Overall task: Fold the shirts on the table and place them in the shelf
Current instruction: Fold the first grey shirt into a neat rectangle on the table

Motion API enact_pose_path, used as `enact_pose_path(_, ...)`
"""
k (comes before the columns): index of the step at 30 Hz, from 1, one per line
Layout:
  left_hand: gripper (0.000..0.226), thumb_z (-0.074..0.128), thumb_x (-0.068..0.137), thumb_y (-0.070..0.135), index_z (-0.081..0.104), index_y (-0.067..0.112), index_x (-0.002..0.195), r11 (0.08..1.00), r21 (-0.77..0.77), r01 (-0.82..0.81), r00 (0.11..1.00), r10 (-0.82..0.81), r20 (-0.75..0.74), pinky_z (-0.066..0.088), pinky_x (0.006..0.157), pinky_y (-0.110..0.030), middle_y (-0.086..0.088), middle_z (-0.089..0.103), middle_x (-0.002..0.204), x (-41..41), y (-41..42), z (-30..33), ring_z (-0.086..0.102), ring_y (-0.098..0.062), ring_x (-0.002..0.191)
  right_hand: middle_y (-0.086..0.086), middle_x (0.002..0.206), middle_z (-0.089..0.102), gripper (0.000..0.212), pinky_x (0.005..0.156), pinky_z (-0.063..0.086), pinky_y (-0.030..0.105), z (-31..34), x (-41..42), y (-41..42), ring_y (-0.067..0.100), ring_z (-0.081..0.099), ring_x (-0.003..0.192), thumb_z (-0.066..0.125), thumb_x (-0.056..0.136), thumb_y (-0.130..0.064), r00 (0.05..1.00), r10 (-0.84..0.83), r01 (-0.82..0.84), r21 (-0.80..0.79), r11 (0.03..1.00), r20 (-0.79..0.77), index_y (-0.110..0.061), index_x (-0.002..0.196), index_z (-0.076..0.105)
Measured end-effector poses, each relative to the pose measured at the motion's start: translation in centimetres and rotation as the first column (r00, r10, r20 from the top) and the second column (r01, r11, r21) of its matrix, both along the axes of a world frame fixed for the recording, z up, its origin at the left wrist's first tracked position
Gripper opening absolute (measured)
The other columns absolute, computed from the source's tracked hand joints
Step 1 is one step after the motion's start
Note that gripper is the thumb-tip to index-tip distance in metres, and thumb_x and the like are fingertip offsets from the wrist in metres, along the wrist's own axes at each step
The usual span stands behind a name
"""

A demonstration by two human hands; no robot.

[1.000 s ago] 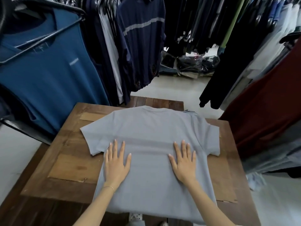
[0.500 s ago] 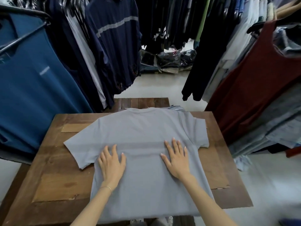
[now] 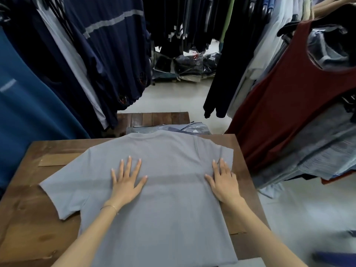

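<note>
On the tabletop [image 3: 28,218] a grey shirt [image 3: 163,218] lies flat, back up. Left hand [image 3: 126,183] and right hand [image 3: 224,185] press it, fingers spread, gripping nothing. Smoothing seems underway; next, likely fold the right sleeve [image 3: 225,153] inward.

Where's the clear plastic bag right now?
In the head view, the plastic bag lies just beyond the grey shirt's collar, at the far edge of the wooden table.
</note>
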State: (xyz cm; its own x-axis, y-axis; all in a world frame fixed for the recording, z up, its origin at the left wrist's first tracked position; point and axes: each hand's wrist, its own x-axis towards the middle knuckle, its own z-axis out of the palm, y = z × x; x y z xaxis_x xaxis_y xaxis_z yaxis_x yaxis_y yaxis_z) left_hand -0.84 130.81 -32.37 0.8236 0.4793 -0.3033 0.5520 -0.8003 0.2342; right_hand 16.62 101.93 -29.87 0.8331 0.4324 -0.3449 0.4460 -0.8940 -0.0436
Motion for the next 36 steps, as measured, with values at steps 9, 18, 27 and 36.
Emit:
enact_pose_path(9,0.076,0.019,0.083,0.069,0.031,0.03,0.147,0.992,-0.009,-0.122,0.974,0.121,0.19,0.021,0.111,-0.045,-0.01,0.026,0.153,0.9,1.1,2.1,0.023,-0.029,0.14,0.024,0.134,0.046,0.053,0.099,0.037,0.044,3.0,2.9,3.1,0.038,0.04,0.127,0.039,0.098,-0.047,0.984,-0.056,0.045,0.067,0.997,0.17,-0.006,0.131,0.046)
enact_pose_path(18,0.078,0.022,0.084,0.078,-0.017,0.048,0.144,0.985,-0.027,-0.168,0.975,0.162,-0.154,-0.013,0.105,-0.068,0.001,-0.037,0.151,3.8,3.3,1.5,-0.031,-0.027,0.14,0.0,0.158,-0.022,0.095,0.111,-0.006,0.063,-2.0,3.1,6.2,0.023,-0.022,0.145,-0.025,0.062,-0.082,0.992,0.124,-0.124,0.117,0.985,0.011,-0.042,0.147,-0.013)
enact_pose_path(27,0.085,0.024,0.075,0.085,-0.011,0.052,0.145,0.991,-0.031,-0.131,0.987,0.128,-0.093,-0.016,0.104,-0.067,0.006,-0.034,0.153,5.6,6.0,1.6,-0.034,-0.022,0.139,-0.004,0.16,-0.011,0.074,0.112,-0.009,0.061,-2.9,4.3,6.0,0.021,-0.015,0.147,0.0,0.081,-0.074,0.994,0.071,-0.085,0.209,0.974,0.078,-0.042,0.148,-0.002)
enact_pose_path(36,0.069,0.028,0.091,0.067,-0.005,0.047,0.148,0.993,-0.065,-0.101,0.995,0.1,-0.019,-0.014,0.107,-0.063,0.006,-0.023,0.157,5.8,6.5,1.5,-0.026,-0.021,0.143,-0.004,0.159,-0.018,0.076,0.112,-0.011,0.061,-3.0,5.2,6.2,0.022,-0.019,0.146,-0.003,0.079,-0.072,0.995,0.081,-0.091,0.203,0.975,0.057,-0.043,0.149,-0.003)
